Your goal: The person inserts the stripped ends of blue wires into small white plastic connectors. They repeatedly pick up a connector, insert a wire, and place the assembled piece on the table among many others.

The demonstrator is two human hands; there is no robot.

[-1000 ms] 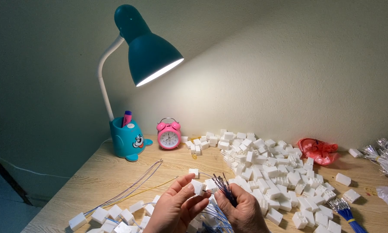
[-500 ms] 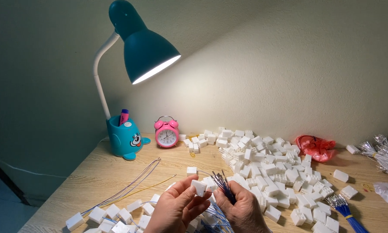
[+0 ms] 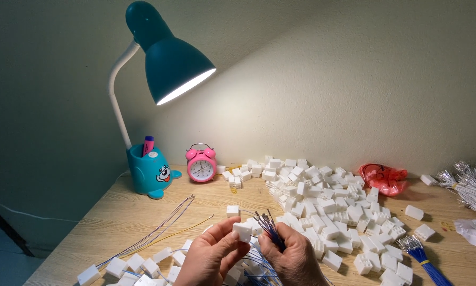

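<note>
Wooden desk (image 3: 116,222): hands pinch a white plastic block (image 3: 242,231), thin wires (image 3: 268,228).

Your left hand (image 3: 209,257) pinches a small white plastic connector block (image 3: 242,231) between thumb and fingertips, held up just above the wooden desk (image 3: 111,222). Your right hand (image 3: 293,259) grips a bundle of thin dark-tipped wires (image 3: 266,225), their ends fanning upward beside the block. A large heap of white blocks (image 3: 328,206) spreads to your right, and a few more lie near your left wrist. Loose long wires (image 3: 164,228) trail across the desk. At the back stand a teal desk lamp (image 3: 166,63), lit, a pink alarm clock (image 3: 201,164) and a red plastic bag (image 3: 383,177).
</note>
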